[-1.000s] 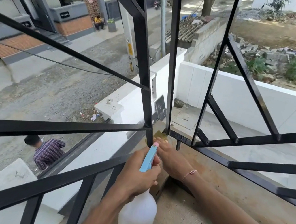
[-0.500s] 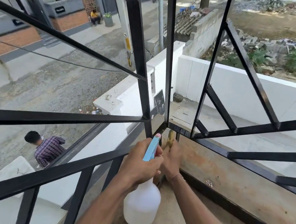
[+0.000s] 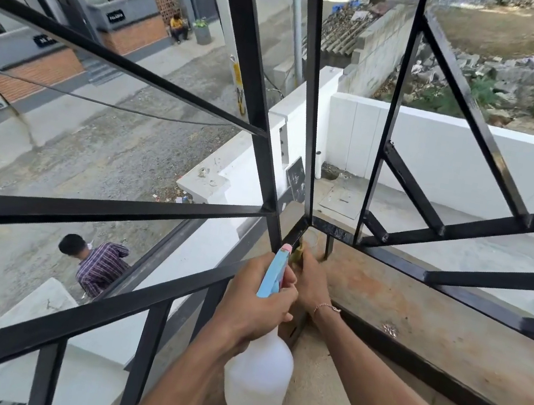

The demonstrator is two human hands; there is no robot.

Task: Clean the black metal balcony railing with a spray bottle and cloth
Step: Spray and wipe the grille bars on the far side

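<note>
Railing [image 3: 308,104] bars meet at a low corner joint just beyond both hands. The left hand [image 3: 254,301] has its grip curled round the spray bottle [image 3: 259,374], nozzle aimed at that joint. Just past it, the right hand [image 3: 310,283] presses what looks like a yellowish cloth [image 3: 296,253], mostly hidden, against the bar's foot. The wipe would go best with 1 short mist, then firm strokes along each face of the joint.

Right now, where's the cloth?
Head view, centre: the cloth is in the right hand at the railing's bottom corner, behind the spray bottle.
</note>
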